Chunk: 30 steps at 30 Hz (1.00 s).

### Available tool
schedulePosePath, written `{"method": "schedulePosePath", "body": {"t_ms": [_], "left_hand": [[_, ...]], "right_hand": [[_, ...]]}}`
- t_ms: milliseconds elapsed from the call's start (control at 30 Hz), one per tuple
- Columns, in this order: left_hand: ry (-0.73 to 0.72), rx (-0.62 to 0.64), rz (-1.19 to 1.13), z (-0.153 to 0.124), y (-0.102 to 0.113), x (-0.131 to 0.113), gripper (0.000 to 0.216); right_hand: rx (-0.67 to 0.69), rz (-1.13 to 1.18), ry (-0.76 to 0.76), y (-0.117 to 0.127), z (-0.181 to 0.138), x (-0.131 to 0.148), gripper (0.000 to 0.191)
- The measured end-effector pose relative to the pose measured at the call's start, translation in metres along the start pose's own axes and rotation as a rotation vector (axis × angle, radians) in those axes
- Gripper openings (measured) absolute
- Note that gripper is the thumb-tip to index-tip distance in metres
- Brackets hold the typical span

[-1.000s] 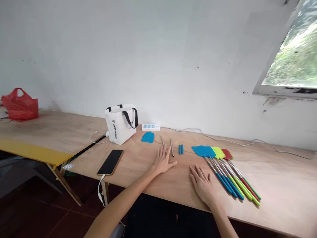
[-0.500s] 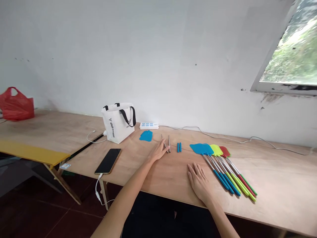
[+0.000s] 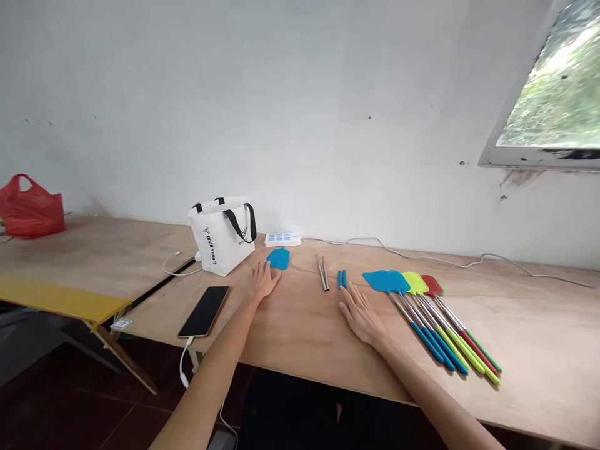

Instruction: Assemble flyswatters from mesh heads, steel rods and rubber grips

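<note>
As both arms are stretching out over a long plywood table (image 3: 539, 350), the person's left hand (image 3: 260, 282) is lying flat and open, fingers spread, its fingertips (image 3: 272, 267) just reaching the near edge of a loose blue swatter head (image 3: 279, 259) at about 1 o'clock from the palm; it is gripping nothing. The right hand (image 3: 360, 315) is resting palm down on the bare wood, also open and empty, with its fingers pointing toward 11 o'clock.

Two metal rods (image 3: 322, 273) are lying side by side, touching, between the hands and a little farther from the person, and a pair of short blue grips (image 3: 342, 279) is sitting just beside them at 3 o'clock, close to the right fingertips. A row of finished fly swatters (image 3: 429, 319) in blue, lime and red is fanning across the wood at 3 o'clock from the right hand, their handles running toward 5 o'clock.

At 10 o'clock from the left hand, a white tote bag (image 3: 222, 235) with black straps is standing upright. A dark phone (image 3: 204, 303) is lying face up at 8 o'clock, a cable trailing from it over the table's near edge. A white power strip (image 3: 282, 239) is sitting against the wall behind the blue head, and a red plastic bag (image 3: 29, 209) is slumping at the far left end.
</note>
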State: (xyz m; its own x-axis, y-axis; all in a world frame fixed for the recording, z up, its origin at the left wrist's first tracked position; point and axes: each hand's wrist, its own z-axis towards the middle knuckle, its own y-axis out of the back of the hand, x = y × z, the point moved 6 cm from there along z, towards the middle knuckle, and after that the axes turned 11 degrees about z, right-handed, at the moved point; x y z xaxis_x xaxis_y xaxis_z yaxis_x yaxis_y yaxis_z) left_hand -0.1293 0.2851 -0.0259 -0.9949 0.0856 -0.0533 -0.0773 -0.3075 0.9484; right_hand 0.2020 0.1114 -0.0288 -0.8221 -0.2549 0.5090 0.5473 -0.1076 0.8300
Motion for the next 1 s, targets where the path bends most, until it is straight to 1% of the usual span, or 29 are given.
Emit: {"method": "schedulePosePath", "body": {"t_ms": [167, 267, 367, 533, 600, 733, 833, 900, 1000], "left_hand": [[-0.072, 0.072, 0.023, 0.008, -0.004, -0.003, 0.078], [-0.098, 0.106, 0.034, 0.01, -0.008, 0.001, 0.078], [-0.112, 0.119, 0.053, 0.013, -0.013, 0.003, 0.082], [-0.021, 0.123, 0.069, 0.027, -0.02, 0.004, 0.1], [0.001, 0.128, 0.066, 0.033, -0.02, -0.001, 0.104], [0.022, 0.154, 0.056, 0.042, -0.019, -0.015, 0.101], [0.041, 0.115, 0.065, 0.049, -0.018, -0.024, 0.098], [0.026, 0.095, 0.066, 0.054, -0.02, -0.032, 0.093], [0.01, 0.123, 0.05, 0.062, -0.025, -0.041, 0.086]], "right_hand": [[0.016, -0.075, -0.049, -0.003, 0.04, 0.009, 0.07], [0.016, -0.067, -0.064, -0.005, 0.062, 0.007, 0.07], [0.018, -0.042, -0.048, -0.009, 0.082, 0.002, 0.067], [0.033, -0.015, -0.023, -0.015, 0.112, -0.01, 0.064], [0.041, -0.017, -0.005, -0.016, 0.12, -0.015, 0.06], [0.047, -0.029, 0.019, -0.016, 0.127, -0.026, 0.054], [0.05, -0.038, 0.04, -0.017, 0.129, -0.033, 0.052], [0.052, -0.04, 0.051, -0.018, 0.13, -0.037, 0.055], [0.039, -0.041, 0.031, -0.019, 0.135, -0.043, 0.064]]}}
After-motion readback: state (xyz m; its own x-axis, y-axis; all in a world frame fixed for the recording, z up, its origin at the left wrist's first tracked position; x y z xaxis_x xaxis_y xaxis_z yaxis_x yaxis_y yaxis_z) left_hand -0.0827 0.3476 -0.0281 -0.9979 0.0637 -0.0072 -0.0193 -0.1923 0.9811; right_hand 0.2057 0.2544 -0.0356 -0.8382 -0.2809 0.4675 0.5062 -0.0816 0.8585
